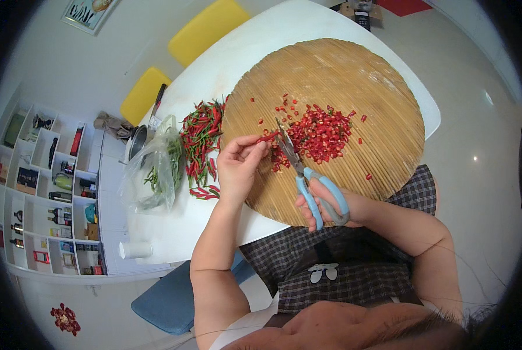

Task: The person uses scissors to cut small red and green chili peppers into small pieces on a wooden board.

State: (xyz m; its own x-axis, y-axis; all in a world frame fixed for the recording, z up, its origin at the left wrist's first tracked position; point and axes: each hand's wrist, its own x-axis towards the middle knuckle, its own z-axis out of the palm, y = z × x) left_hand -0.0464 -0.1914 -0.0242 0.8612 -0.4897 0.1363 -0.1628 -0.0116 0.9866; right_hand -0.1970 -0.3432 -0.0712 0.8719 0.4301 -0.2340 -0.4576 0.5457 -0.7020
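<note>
Between the fingertips of my left hand (pixel 242 164) is a red chili pepper (pixel 267 138), its far end at the scissor blades. My right hand (pixel 326 203) grips the light-blue and grey handles of a pair of scissors (pixel 295 158), whose blades point up and left over the board. Cut red chili pieces (pixel 324 133) lie heaped on a round board of thin wooden or bamboo strips (pixel 361 78), with a few pieces scattered around the heap. Left of the board, a pile of whole red chilies with green stems (pixel 202 135) rests on the white table.
A clear plastic bag of green vegetables (pixel 156 170) stands left of the chilies, beside a dark pot (pixel 138 142) and a knife (pixel 159 97). A white cup-like cylinder (pixel 135 250) sits near the table's edge. Yellow chairs (pixel 208 30) and a blue seat (pixel 173 297) adjoin the table.
</note>
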